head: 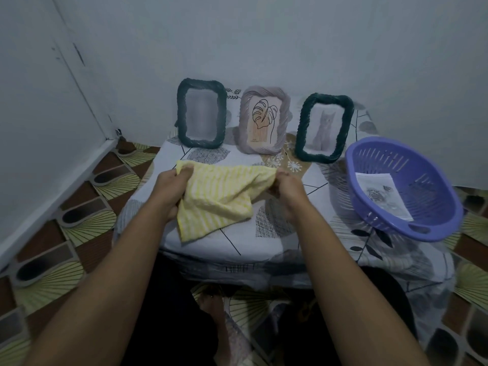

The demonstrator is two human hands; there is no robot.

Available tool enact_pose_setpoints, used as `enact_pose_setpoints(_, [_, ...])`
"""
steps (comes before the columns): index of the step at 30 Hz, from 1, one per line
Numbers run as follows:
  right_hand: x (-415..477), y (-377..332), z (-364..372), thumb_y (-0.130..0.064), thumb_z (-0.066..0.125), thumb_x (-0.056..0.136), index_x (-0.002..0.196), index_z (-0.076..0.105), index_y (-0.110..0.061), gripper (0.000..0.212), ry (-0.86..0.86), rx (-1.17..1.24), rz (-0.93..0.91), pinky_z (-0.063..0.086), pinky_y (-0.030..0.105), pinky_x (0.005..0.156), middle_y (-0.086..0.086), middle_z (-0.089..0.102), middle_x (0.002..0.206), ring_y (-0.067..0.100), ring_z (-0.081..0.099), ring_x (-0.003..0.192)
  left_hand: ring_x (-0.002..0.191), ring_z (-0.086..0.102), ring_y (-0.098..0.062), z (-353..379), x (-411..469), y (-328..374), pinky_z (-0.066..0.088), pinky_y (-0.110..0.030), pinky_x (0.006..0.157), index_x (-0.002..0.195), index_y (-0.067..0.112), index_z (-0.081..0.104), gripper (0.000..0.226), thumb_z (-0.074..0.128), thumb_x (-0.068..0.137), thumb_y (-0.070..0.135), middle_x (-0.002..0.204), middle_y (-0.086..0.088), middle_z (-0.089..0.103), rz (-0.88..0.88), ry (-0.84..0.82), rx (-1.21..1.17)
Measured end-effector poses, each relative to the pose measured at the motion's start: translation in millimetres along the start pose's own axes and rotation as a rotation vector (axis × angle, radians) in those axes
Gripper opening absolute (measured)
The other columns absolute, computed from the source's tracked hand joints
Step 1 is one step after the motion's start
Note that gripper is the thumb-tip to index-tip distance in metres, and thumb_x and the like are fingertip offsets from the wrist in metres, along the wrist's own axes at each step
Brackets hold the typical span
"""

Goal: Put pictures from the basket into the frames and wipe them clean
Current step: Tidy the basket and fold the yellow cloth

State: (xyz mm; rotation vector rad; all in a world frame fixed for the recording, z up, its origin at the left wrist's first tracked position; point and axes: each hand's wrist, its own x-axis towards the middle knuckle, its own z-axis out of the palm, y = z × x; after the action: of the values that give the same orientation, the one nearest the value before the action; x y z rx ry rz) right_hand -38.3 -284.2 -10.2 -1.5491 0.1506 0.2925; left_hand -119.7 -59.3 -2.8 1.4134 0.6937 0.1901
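My left fingers (184,170) curl round one top corner of the cloth (221,199) and my right fingers (283,176) pinch the other. The left hand (171,187) and right hand (289,192) stretch it just over the table (237,243). Its loose lower edge sags and folds towards 6 o'clock. I judge it soft, light and unlikely to slip, and best bunched in one palm for wiping.

Beyond the hands, three frames stand upright against the wall (264,35). The left frame (182,114) is at 11 o'clock, its content too blurred to tell. The middle frame (244,120) at 12 holds a leaf drawing, and the right frame (303,128) at 1 holds a cat. Their woven rims look rigid but easy to topple. I would steady each by its side edge and press gently on the pane.

At 3 o'clock the basket (433,196) sits tilted with one picture (380,196) inside. The sheet looks thin and easy to crease, so I would lift it by an edge.
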Motion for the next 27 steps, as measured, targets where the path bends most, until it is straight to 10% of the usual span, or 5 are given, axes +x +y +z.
enact_pose_setpoints(8, [-5, -38, -43, -0.021, 0.042, 0.104, 0.116, 0.052, -0.015, 0.016, 0.215, 0.135, -0.046, 0.050, 0.030, 0.060, 0.004, 0.060, 0.100, 0.016, 0.059, 0.086, 0.080, 0.072, -0.023, 12, -14, 22, 0.060, -0.035, 0.064, 0.119, 0.001, 0.063, 0.023, 0.059, 0.096, 0.006, 0.097, -0.015, 0.073, -0.001, -0.193, -0.266])
enact_pose_setpoints(13, [-17, -45, -60, -0.001, 0.057, 0.094, 0.117, 0.052, -0.011, 0.025, 0.045, 0.353, -0.122, 0.051, 0.030, 0.061, 0.006, 0.060, 0.095, 0.020, 0.059, 0.082, 0.090, 0.071, -0.023, 23, -16, 28, 0.061, -0.035, 0.064, 0.142, 0.010, 0.047, 0.048, 0.062, 0.096, 0.005, 0.121, -0.018, 0.065, 0.053, -0.101, -0.265])
enact_pose_setpoints(19, [-26, -26, -81, 0.016, 0.059, 0.086, 0.146, 0.033, -0.047, 0.091, -0.192, 0.212, -0.228, 0.055, 0.046, 0.083, 0.016, 0.059, 0.099, 0.029, 0.059, 0.091, 0.098, 0.069, -0.025, 21, -21, 28, 0.059, -0.033, 0.069, 0.155, 0.034, 0.015, 0.102, 0.062, 0.082, -0.020, 0.128, -0.019, 0.056, 0.132, -0.296, -0.322])
enact_pose_setpoints(27, [-27, -27, -90, -0.020, 0.069, 0.093, 0.154, 0.029, -0.038, 0.075, 0.067, -0.370, -0.373, 0.052, 0.034, 0.089, 0.008, 0.062, 0.100, 0.018, 0.053, 0.089, 0.093, 0.071, -0.023, 19, -15, 31, 0.059, -0.027, 0.069, 0.148, 0.023, 0.037, 0.084, 0.068, 0.081, -0.017, 0.121, -0.024, 0.060, 0.171, -0.148, -0.212])
